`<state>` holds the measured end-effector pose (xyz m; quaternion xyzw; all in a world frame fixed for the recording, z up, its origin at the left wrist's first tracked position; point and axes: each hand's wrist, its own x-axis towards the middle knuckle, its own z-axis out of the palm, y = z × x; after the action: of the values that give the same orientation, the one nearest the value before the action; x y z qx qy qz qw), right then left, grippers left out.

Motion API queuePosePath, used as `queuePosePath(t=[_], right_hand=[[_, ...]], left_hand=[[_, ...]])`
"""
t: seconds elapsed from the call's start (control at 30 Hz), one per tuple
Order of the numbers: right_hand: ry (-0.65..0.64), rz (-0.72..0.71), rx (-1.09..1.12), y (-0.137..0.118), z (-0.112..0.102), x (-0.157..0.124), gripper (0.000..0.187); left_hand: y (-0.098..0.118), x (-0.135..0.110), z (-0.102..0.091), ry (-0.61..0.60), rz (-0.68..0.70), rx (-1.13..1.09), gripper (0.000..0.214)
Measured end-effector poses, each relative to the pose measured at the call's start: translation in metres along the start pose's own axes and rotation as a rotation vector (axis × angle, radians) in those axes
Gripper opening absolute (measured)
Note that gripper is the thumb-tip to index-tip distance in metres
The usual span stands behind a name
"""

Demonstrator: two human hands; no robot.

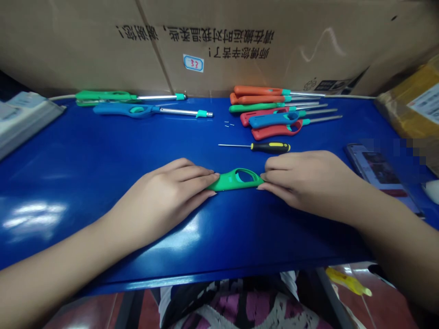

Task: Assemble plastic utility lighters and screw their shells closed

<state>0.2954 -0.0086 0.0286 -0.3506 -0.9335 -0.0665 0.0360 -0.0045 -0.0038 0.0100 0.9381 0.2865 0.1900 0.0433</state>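
Observation:
A green lighter handle (236, 180) lies on the blue table (85, 173) near its front edge, its trigger opening facing up. My left hand (171, 192) rests on the table with its fingers pressed together on the handle's left end. My right hand (302, 178) closes on the handle's right end, fingers curled over it. Whether a metal tube is attached to the handle is hidden by my hands.
Just behind lies a black-and-yellow screwdriver (264, 147). A pile of several long lighters (274, 112) is at the back right, a green lighter (113, 96) and a blue lighter (144, 110) at the back left. Cardboard boxes (222, 41) line the rear. A phone (377, 171) lies at right.

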Motion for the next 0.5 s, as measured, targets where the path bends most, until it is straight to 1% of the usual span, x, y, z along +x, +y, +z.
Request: queuePosePath(t=[0.13, 0.23, 0.37, 0.5], right_hand=[[0.019, -0.002, -0.032, -0.0030, 0.0019, 0.0018, 0.028], [0.019, 0.019, -0.002, -0.0023, 0.0029, 0.0027, 0.026], [-0.006, 0.053, 0.068, -0.0004, 0.0032, 0.0025, 0.023], [-0.044, 0.073, 0.115, 0.0004, 0.0024, 0.0017, 0.021]], left_hand=[[0.0024, -0.0008, -0.0015, -0.002, -0.049, -0.039, 0.029], [0.0037, -0.0015, -0.0019, 0.018, -0.054, -0.047, 0.027], [0.0036, -0.0017, -0.0009, 0.058, -0.044, -0.046, 0.027], [0.0020, -0.0018, 0.0003, 0.065, -0.064, -0.049, 0.026]])
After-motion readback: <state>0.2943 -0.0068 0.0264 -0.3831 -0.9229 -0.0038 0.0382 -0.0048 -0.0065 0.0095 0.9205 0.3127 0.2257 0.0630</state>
